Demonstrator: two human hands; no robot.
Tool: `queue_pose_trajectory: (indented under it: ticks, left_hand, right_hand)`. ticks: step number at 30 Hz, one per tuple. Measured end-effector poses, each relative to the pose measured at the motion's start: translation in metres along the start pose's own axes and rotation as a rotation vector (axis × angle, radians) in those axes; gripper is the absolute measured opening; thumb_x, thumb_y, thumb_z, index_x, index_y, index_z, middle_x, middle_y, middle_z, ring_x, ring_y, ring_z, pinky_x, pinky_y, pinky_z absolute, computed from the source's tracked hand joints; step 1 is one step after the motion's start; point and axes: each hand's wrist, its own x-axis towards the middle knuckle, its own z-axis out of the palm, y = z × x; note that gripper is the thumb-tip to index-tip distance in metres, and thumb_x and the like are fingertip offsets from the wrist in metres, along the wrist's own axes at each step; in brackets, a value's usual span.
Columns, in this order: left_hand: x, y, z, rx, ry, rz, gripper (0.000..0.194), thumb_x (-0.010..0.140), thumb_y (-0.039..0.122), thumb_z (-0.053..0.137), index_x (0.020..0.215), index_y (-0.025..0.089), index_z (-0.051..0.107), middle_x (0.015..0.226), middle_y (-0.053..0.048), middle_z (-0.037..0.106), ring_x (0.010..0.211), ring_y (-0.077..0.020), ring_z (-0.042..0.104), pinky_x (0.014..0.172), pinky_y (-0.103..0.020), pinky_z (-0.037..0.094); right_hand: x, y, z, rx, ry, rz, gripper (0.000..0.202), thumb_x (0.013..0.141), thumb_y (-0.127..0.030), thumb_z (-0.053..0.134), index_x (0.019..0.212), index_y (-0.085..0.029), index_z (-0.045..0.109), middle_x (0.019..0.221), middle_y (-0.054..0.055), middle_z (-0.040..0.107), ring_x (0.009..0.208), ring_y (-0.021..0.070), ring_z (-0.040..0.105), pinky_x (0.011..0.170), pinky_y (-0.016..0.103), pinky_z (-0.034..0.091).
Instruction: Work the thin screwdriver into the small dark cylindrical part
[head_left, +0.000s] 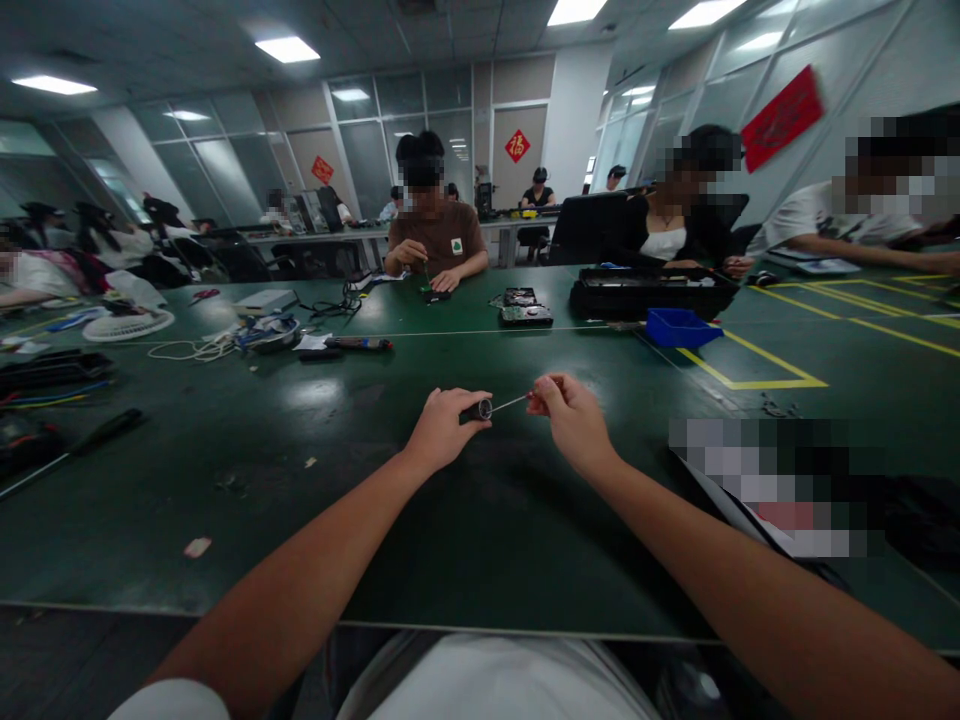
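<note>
Centre of frame, just above the green table [360, 520]: small dark cylinder [472, 412], its pale-rimmed round end turned to the right. Left hand [441, 430] grasps it, thumb below, fingers over the top. Right hand [573, 420], right of centre, pinches the reddish end of a thin metal rod [510, 403]. Rod's other end meets the cylinder's round face; whether it goes inside, cannot tell.

Handling, by judgement: cylinder looks light and stiff, probably smooth enough to roll or twist under side load. Best held around the barrel, as now, keeping fingertips off the rim. Rod looks light and rigid but slim; a sideways push could make it skid. Hold by the reddish end, in line with the cylinder.

Around: long screwdriver [105, 432] at the left edge; blue bin [681, 328] upper right of centre; co-worker in a brown shirt [471, 232] across the table, upper middle, over small parts.
</note>
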Motion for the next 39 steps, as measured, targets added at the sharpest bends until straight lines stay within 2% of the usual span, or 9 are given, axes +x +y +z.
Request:
queue_pose_trajectory:
  ticks: [3, 10, 22, 39]
  left_hand:
    - [0.0003, -0.0004, -0.0002, 0.021, 0.011, -0.002, 0.039, 0.085, 0.025, 0.074, 0.123, 0.028, 0.068, 0.123, -0.006, 0.070, 0.116, -0.0253, 0.061, 0.113, -0.054, 0.030]
    - [0.0023, -0.0009, -0.0001, 0.005, 0.029, 0.034, 0.040, 0.081, 0.019, 0.077, 0.120, 0.026, 0.071, 0.118, -0.006, 0.072, 0.110, -0.0243, 0.063, 0.100, -0.043, 0.043]
    - [0.0015, -0.0058, 0.0017, 0.001, 0.033, 0.036, 0.041, 0.082, 0.023, 0.077, 0.122, 0.026, 0.071, 0.116, -0.005, 0.072, 0.108, -0.0243, 0.061, 0.098, -0.043, 0.044]
    - [0.0017, -0.0017, 0.0021, -0.042, 0.038, -0.005, 0.041, 0.080, 0.024, 0.078, 0.120, 0.026, 0.071, 0.115, -0.006, 0.073, 0.107, -0.0245, 0.063, 0.098, -0.042, 0.046]
  right_hand:
    - [-0.0028, -0.0035, 0.0008, -0.041, -0.044, -0.044, 0.031, 0.090, -0.053, 0.058, 0.091, -0.022, 0.060, 0.081, 0.004, 0.069, 0.073, 0.0198, 0.066, 0.074, 0.039, 0.056]
    - [-0.0063, -0.0050, 0.0028, -0.088, -0.033, -0.086, 0.028, 0.092, -0.051, 0.055, 0.093, -0.022, 0.059, 0.083, 0.005, 0.070, 0.075, 0.0204, 0.067, 0.074, 0.039, 0.055]
    - [-0.0094, -0.0068, 0.0030, -0.135, -0.028, -0.102, 0.027, 0.094, -0.050, 0.053, 0.093, -0.024, 0.058, 0.084, 0.005, 0.070, 0.079, 0.0212, 0.069, 0.077, 0.039, 0.055]
    - [-0.0102, -0.0055, 0.0040, -0.138, -0.040, -0.101, 0.025, 0.095, -0.047, 0.053, 0.094, -0.023, 0.060, 0.085, 0.005, 0.071, 0.078, 0.0211, 0.069, 0.076, 0.039, 0.055]
